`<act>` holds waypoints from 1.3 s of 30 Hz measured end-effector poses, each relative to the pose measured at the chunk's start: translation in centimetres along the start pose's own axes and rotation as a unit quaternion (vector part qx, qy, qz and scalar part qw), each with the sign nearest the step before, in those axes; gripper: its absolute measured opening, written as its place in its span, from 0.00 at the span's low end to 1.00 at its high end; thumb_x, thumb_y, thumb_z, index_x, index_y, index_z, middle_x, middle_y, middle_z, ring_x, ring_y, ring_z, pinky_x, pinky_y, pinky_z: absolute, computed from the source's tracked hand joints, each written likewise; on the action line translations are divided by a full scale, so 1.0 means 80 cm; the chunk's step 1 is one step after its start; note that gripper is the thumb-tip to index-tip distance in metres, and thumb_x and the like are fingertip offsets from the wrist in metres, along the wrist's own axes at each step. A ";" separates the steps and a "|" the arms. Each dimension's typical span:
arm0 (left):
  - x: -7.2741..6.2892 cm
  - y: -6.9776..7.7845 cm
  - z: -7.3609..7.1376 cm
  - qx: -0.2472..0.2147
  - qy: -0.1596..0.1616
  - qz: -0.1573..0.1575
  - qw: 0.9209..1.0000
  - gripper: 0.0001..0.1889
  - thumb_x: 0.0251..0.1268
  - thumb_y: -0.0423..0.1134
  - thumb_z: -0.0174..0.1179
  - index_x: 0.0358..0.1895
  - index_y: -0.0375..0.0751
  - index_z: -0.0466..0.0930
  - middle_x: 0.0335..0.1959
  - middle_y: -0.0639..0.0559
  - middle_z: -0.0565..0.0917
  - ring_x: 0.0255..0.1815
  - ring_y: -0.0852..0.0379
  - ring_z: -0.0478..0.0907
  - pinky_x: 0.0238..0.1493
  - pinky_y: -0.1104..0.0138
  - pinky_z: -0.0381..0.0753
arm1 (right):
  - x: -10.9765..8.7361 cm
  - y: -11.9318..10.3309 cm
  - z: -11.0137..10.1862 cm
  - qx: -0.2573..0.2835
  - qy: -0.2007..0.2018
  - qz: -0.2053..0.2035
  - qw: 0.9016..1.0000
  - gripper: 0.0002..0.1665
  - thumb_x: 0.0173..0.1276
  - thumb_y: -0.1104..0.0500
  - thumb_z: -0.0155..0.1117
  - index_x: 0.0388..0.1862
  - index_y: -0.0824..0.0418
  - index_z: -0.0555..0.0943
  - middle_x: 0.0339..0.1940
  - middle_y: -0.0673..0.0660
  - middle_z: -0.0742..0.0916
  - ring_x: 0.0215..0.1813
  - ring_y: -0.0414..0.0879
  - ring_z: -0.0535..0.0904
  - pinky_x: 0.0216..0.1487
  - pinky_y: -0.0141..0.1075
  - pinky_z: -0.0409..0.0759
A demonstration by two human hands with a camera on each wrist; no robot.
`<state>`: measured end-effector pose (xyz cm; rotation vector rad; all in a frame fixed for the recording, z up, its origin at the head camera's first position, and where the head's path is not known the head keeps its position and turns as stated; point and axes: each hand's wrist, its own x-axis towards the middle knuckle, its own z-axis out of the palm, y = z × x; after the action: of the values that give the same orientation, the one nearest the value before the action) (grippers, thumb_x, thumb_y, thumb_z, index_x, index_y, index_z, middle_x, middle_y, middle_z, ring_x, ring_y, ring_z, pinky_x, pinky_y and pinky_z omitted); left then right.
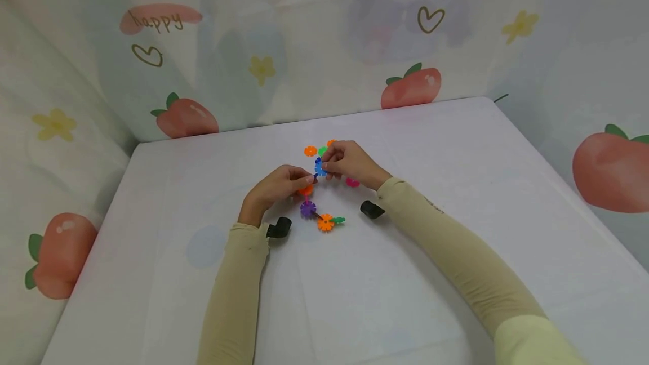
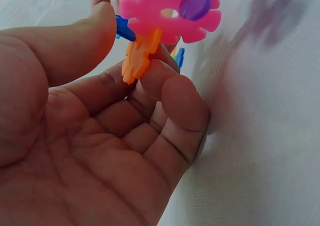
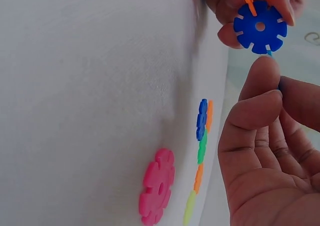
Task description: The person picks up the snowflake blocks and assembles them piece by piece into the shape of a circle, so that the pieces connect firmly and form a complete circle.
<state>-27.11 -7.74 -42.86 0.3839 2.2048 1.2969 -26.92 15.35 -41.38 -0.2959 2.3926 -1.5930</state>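
My left hand (image 1: pixel 276 187) grips a chain of interlocking notched plastic discs, with an orange disc (image 2: pixel 136 61) by its fingers. Slotted onto that one is a pink disc (image 2: pixel 145 6) carrying a purple disc (image 1: pixel 307 209). Farther down the chain come another orange disc (image 1: pixel 326 223) and a green disc (image 1: pixel 339 220). At the upper end, a dark blue disc (image 3: pixel 260 33) faces the right wrist camera. My right hand (image 1: pixel 355 163) pinches a light blue disc (image 1: pixel 320 169), which meets the dark blue one's edge; the fingertips hide most of it in the right wrist view.
A pink disc (image 3: pixel 157 188) lies on the white table beneath my right hand. Beyond the hands lie loose discs, among them orange (image 1: pixel 310 151), green (image 1: pixel 322 151) and dark blue (image 3: pixel 202 119). A black wrist camera (image 1: pixel 280 228) sticks out from the left sleeve, another (image 1: pixel 372 209) from the right.
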 end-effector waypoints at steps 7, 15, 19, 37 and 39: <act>0.001 0.002 0.003 0.014 0.006 0.004 1.000 0.20 0.84 0.45 0.59 0.64 0.33 0.84 0.50 0.44 0.86 0.44 0.49 0.78 0.50 0.62 0.78 | 0.001 0.003 0.004 0.000 -0.003 -0.008 1.000 0.07 0.76 0.69 0.68 0.48 0.70 0.81 0.35 0.61 0.87 0.35 0.54 0.85 0.37 0.34 0.83; 0.001 0.002 0.002 0.031 0.014 -0.002 0.999 0.18 0.84 0.43 0.59 0.61 0.31 0.84 0.44 0.44 0.84 0.44 0.49 0.77 0.50 0.61 0.76 | 0.004 0.003 0.013 0.013 -0.007 -0.012 1.000 0.06 0.75 0.70 0.69 0.46 0.71 0.81 0.36 0.61 0.87 0.31 0.48 0.85 0.35 0.33 0.83; 0.002 0.002 0.000 0.029 -0.007 0.004 1.000 0.21 0.83 0.48 0.59 0.61 0.32 0.83 0.43 0.45 0.84 0.43 0.49 0.77 0.50 0.61 0.77 | 0.001 0.006 0.009 0.000 -0.005 -0.014 1.000 0.05 0.77 0.68 0.68 0.48 0.70 0.83 0.36 0.61 0.87 0.34 0.53 0.86 0.36 0.35 0.82; -0.004 0.001 -0.005 0.010 -0.009 0.006 1.000 0.24 0.83 0.50 0.57 0.71 0.40 0.77 0.52 0.44 0.81 0.45 0.49 0.77 0.52 0.59 0.77 | -0.023 0.024 -0.048 -0.277 -0.057 -0.005 0.959 0.15 0.73 0.63 0.73 0.54 0.69 0.85 0.47 0.62 0.84 0.53 0.57 0.78 0.58 0.49 0.80; -0.004 0.000 -0.005 0.008 -0.003 0.011 1.000 0.22 0.84 0.50 0.56 0.68 0.40 0.79 0.49 0.44 0.81 0.43 0.49 0.77 0.50 0.60 0.77 | -0.023 0.028 -0.048 -0.297 -0.070 -0.002 0.952 0.15 0.72 0.63 0.74 0.53 0.69 0.84 0.47 0.62 0.83 0.53 0.57 0.77 0.58 0.48 0.80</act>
<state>-27.10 -8.20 -42.57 0.4180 2.2124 1.2890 -26.44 20.14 -41.83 -0.5016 2.6953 -0.7773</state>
